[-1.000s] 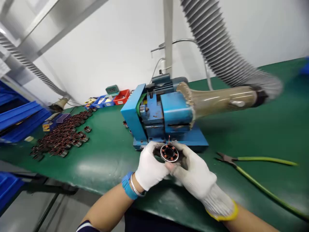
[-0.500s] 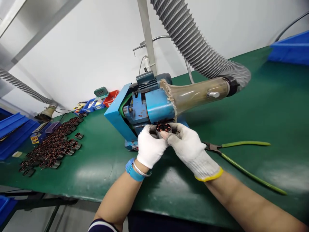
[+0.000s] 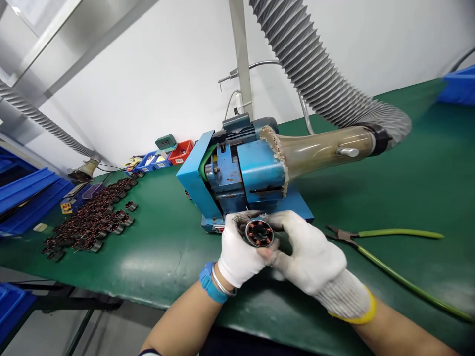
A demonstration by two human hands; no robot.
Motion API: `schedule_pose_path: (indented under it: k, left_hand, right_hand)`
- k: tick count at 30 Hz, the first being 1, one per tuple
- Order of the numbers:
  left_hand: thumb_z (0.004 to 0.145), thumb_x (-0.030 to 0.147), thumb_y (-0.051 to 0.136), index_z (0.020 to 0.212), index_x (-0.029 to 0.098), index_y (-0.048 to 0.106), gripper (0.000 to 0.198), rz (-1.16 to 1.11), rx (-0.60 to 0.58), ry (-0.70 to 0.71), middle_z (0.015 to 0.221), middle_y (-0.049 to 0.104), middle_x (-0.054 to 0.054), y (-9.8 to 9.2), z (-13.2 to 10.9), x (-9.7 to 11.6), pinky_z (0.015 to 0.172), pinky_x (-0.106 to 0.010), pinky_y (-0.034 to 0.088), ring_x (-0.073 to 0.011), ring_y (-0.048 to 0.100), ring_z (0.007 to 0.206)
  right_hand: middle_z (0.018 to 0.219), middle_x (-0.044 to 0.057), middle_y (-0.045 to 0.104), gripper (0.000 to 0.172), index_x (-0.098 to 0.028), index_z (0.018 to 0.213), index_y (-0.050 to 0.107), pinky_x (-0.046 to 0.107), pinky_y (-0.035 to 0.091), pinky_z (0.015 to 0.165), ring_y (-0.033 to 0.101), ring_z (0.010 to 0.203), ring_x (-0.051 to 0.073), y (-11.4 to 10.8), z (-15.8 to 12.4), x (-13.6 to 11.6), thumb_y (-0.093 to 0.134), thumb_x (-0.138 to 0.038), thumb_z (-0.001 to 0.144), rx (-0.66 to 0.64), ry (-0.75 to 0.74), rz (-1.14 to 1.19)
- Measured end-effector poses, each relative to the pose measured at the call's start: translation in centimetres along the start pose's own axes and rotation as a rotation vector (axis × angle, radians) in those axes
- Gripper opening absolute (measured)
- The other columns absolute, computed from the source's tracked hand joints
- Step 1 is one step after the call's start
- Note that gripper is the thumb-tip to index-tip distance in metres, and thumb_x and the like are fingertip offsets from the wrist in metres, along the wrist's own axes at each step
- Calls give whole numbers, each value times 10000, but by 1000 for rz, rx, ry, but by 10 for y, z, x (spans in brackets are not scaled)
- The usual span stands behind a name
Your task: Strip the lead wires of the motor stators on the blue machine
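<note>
A small round motor stator [image 3: 259,233], with copper windings inside a metal ring, is held up in front of the blue grinding machine [image 3: 261,170]. My white-gloved left hand [image 3: 241,252] is closed around its left side. On its right is my right hand [image 3: 308,252], also gloved and slightly blurred, its fingers curved about the stator and its thumb at the lower rim. The stator's open face is turned up toward me. Behind the gloves, part of the machine's base is hidden.
Green-handled pliers [image 3: 347,236] lie open to the right. A heap of stators [image 3: 96,217] covers the bench's left part. A clear duct [image 3: 326,148] and grey hose [image 3: 315,64] run off the machine. Blue bins [image 3: 37,198] stand far left, a red bin [image 3: 181,151] behind.
Both hands have drawn the stator back from the machine toward me and tilted its face more into view. My right hand's grip has loosened and shifted. The camera view has moved left.
</note>
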State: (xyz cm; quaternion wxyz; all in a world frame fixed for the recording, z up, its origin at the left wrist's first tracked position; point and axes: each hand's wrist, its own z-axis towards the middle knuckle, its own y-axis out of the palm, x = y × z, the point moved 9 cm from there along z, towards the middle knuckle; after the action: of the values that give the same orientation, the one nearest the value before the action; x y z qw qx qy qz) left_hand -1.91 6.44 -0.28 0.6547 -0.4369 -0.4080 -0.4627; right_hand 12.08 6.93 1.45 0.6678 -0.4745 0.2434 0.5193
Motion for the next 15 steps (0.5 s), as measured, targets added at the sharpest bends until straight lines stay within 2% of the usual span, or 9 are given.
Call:
schedule_pose_path:
  k: [1, 4, 6, 8, 10, 12, 15]
  left_hand:
    - [612, 192, 810, 1032, 223, 492, 528, 7, -5, 0, 934, 666, -22, 1, 0, -2, 784, -306, 546, -170, 663, 820]
    - [656, 214, 787, 982, 229, 466, 458, 60, -39, 11, 869, 620, -1, 5, 1, -3, 751, -291, 527, -142, 626, 754]
    - [653, 219, 788, 985, 230, 453, 472, 87, -46, 22, 878, 600, 1, 5, 2, 0, 757, -293, 519, -139, 613, 756]
    - [633, 214, 793, 987, 230, 441, 500, 92, -29, 30, 905, 587, -1, 2, 4, 5, 769, -297, 516, -139, 609, 769]
    - [626, 205, 787, 986, 229, 435, 505, 90, -16, 34, 913, 577, 0, -1, 6, 7, 773, -300, 515, -138, 605, 768]
    - [639, 190, 766, 1030, 225, 439, 511, 92, -26, 45, 921, 578, -4, -2, 8, 9, 790, -310, 516, -146, 608, 779]
    - [677, 163, 725, 1146, 216, 451, 545, 142, -115, 91, 1006, 592, -39, 3, 8, 11, 841, -339, 515, -179, 622, 871]
  right_hand:
    - [804, 69, 666, 365, -199, 829, 618, 301, 496, 648, 634, 725, 185, -1, 1, -3, 590, -563, 825, -6, -21, -61]
    - [625, 40, 552, 401, -209, 646, 514, 287, 410, 562, 516, 576, 142, -6, 6, -1, 441, -494, 920, -25, 4, -83]
    - [583, 31, 509, 426, -211, 615, 485, 282, 415, 539, 491, 547, 137, -15, 11, 16, 475, -532, 895, 3, 155, 88]
    - [554, 20, 473, 462, -214, 590, 459, 278, 437, 520, 475, 523, 132, -25, 13, 37, 523, -589, 851, 91, 334, 335]
    - [554, 21, 489, 485, -210, 579, 461, 271, 446, 509, 469, 516, 126, -31, 13, 48, 554, -624, 813, 151, 434, 450]
    - [573, 26, 532, 471, -198, 599, 505, 251, 422, 486, 463, 518, 117, -25, 13, 47, 582, -620, 793, 58, 447, 348]
    - [599, 20, 566, 404, -184, 658, 564, 226, 393, 476, 466, 532, 109, -2, 10, 33, 583, -559, 807, -216, 360, 173]
